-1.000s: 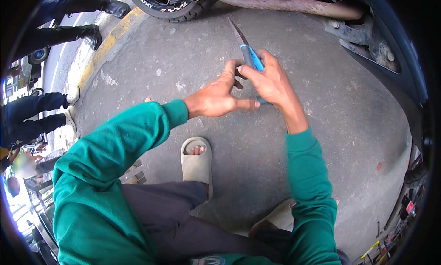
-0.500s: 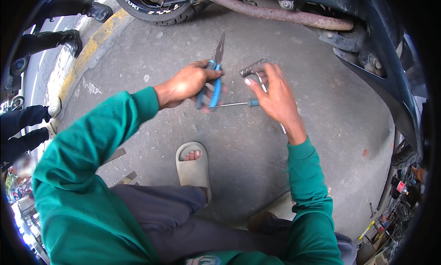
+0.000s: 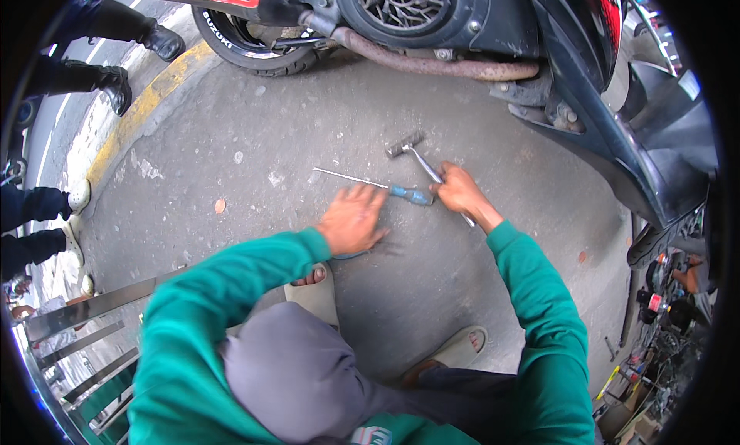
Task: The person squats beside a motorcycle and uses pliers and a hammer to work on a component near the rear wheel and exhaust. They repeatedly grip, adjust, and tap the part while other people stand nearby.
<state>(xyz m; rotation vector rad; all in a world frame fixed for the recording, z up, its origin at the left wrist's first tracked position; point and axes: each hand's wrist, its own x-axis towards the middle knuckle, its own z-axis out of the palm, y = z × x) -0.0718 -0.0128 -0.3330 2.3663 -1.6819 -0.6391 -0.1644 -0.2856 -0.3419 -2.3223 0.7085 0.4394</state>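
My right hand [image 3: 460, 191] is closed round the chrome handle of a hammer [image 3: 424, 166], whose dark cylindrical head points away to the left, low over the ground. Just left of it a screwdriver [image 3: 412, 194] lies on the concrete, its blue handle by my right fingers and its thin shaft reaching left. My left hand [image 3: 353, 220] is open and palm down, its fingers stretched out close to the screwdriver's shaft. By the left wrist, a bit of the blue handle of the pliers [image 3: 351, 255] shows on the ground; most of the pliers is hidden or blurred.
A motorcycle [image 3: 478, 29] with a rusty exhaust pipe [image 3: 432, 63] stands across the far side. Another person's black boots [image 3: 163, 43] are by the yellow kerb [image 3: 146, 98]. A metal slatted bench [image 3: 92, 310] is at the left, and piled tools and parts [image 3: 655, 345] at the right.
My left hand has let go of the pliers and come nearer to me, opening out. My right hand has gripped the hammer's handle lower down. The view has shifted, showing more of the motorcycle.
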